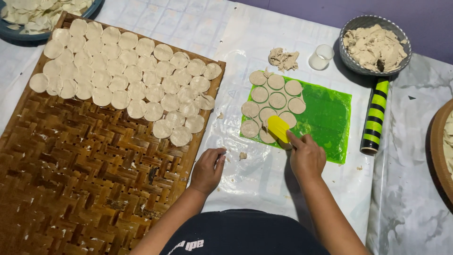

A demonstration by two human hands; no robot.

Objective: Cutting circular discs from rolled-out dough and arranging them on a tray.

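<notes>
- The right hand (306,158) closes around a small yellow plastic scraper (278,128), its blade lying on the near-left part of the glossy green plastic sheet (330,118), among the cut dough rounds.
- The pale round dough discs (276,100), about ten of them, sit in a tight cluster on the left half of the green sheet, touching or nearly touching one another.
- The left hand (208,169) holds nothing; its fingers are loosely curled and rest on the clear plastic table cover (255,174), left of the green sheet and just beside the woven brown bamboo tray (94,170).
- To lift a disc cleanly, the blade is best kept flat and slid under the edge; a steep angle would probably tear the thin dough or gouge the sheet.
- It seems wise to work from the near edge of the cluster outward, so freed discs do not drag on neighbours.
- The free hand looks well placed to pin the cover flat while the scraper pushes.
- Beyond the green sheet lie a lump of dough scraps (283,58), a small clear cup (321,56) and a grey bowl of dough (375,45); a green-and-black striped rolling pin (375,115) lies at its right edge.
- The tray's far half, left of the sheet, is filled with rows of finished discs (127,75).
</notes>
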